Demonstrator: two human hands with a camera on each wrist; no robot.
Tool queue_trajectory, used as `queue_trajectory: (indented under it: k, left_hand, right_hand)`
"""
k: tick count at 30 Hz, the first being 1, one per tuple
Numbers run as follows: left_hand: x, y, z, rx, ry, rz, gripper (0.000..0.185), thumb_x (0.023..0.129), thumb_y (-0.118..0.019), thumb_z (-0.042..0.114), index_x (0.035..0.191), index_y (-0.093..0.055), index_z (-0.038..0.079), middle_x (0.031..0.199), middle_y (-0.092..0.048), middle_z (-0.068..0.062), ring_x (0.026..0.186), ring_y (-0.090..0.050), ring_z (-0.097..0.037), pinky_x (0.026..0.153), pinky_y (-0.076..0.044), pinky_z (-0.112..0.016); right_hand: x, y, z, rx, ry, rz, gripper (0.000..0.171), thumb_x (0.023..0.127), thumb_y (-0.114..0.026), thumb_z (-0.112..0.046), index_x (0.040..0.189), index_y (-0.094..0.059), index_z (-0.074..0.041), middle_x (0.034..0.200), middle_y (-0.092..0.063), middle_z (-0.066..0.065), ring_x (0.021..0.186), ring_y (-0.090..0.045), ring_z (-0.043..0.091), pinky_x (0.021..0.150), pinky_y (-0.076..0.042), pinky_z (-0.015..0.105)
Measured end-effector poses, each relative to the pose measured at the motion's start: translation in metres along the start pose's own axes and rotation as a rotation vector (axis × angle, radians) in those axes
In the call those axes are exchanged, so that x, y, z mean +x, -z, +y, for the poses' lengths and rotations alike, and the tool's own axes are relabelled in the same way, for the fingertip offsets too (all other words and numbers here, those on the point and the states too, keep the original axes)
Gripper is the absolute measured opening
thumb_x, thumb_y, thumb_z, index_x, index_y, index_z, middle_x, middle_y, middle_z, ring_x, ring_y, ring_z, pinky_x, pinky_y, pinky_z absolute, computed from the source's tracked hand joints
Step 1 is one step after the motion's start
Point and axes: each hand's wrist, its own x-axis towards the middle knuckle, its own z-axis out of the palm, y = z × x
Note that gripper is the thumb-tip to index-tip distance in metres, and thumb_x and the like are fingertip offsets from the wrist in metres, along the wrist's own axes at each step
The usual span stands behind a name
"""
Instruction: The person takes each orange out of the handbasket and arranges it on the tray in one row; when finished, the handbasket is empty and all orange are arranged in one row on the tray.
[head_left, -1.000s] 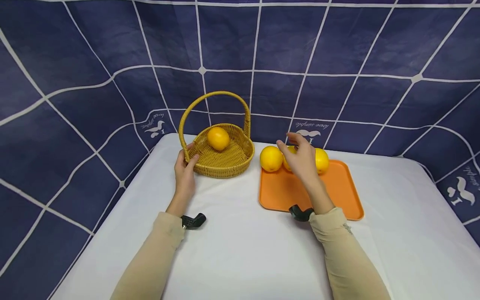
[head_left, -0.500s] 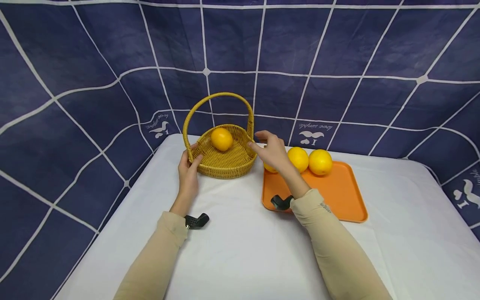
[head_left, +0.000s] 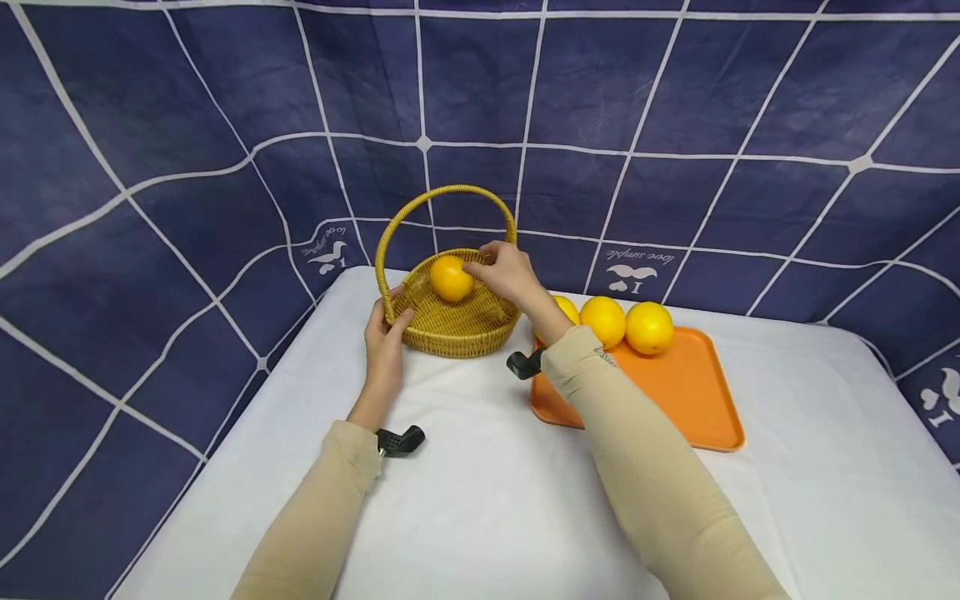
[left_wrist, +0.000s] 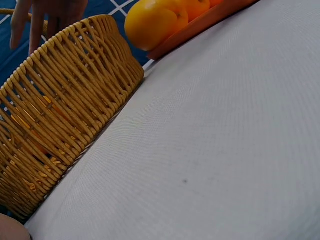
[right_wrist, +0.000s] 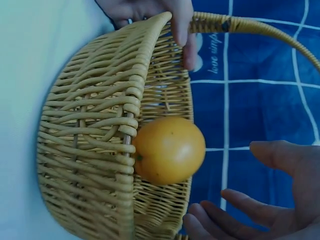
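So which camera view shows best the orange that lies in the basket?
The right wrist view: the orange fills the middle, whole and sharp, against the basket wall, apart from the right hand. The head view shows it small, beside the fingers. The left wrist view shows only the basket's outside.

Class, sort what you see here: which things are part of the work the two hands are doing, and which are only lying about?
In the work:
round orange fruit in the woven yellow wicker basket
left hand gripping the basket's rim
right hand open beside the fruit

Lying about:
three more orange fruits on the flat orange plastic tray
white tablecloth
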Motion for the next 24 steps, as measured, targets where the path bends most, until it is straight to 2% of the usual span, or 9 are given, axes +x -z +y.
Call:
queue_trajectory:
  k: [7,12,17,24]
  left_hand:
    - [0.005,0.001,0.006,0.033,-0.014,0.009,0.044,0.106,-0.058,0.007,0.15,-0.054,0.006,0.157,-0.053,-0.006,0.147,-0.047,-0.023,0.116,-0.041,-0.024]
    - [0.002,0.0,0.004,0.017,0.01,0.011,0.045,0.106,-0.059,0.006,0.151,-0.052,0.005,0.159,-0.051,-0.007,0.148,-0.045,-0.024,0.116,-0.04,-0.023]
    - [-0.004,-0.001,0.003,-0.017,0.043,0.011,0.048,0.106,-0.058,0.004,0.153,-0.05,0.002,0.163,-0.046,-0.012,0.153,-0.039,-0.029,0.119,-0.037,-0.026]
    - [-0.01,-0.005,0.021,0.003,0.04,-0.011,0.049,0.105,-0.058,0.004,0.153,-0.048,-0.002,0.163,-0.044,-0.017,0.153,-0.038,-0.035,0.12,-0.039,-0.028]
  right_hand:
    - [0.026,-0.019,-0.004,0.066,-0.016,-0.033,0.057,0.098,-0.074,-0.032,0.145,-0.059,-0.001,0.143,-0.061,0.017,0.129,-0.058,0.032,0.104,-0.053,0.041]
    - [0.042,-0.035,0.003,-0.046,-0.041,-0.04,0.063,0.096,-0.077,-0.035,0.146,-0.059,-0.003,0.144,-0.063,0.016,0.137,-0.049,0.035,0.11,-0.047,0.042]
    - [0.051,-0.046,0.011,-0.053,-0.068,-0.048,0.071,0.09,-0.084,-0.033,0.148,-0.057,-0.002,0.144,-0.062,0.016,0.134,-0.051,0.035,0.113,-0.046,0.042]
    - [0.054,-0.054,0.016,0.006,-0.057,-0.036,0.078,0.084,-0.09,-0.028,0.148,-0.055,-0.001,0.143,-0.061,0.018,0.129,-0.055,0.035,0.11,-0.048,0.043]
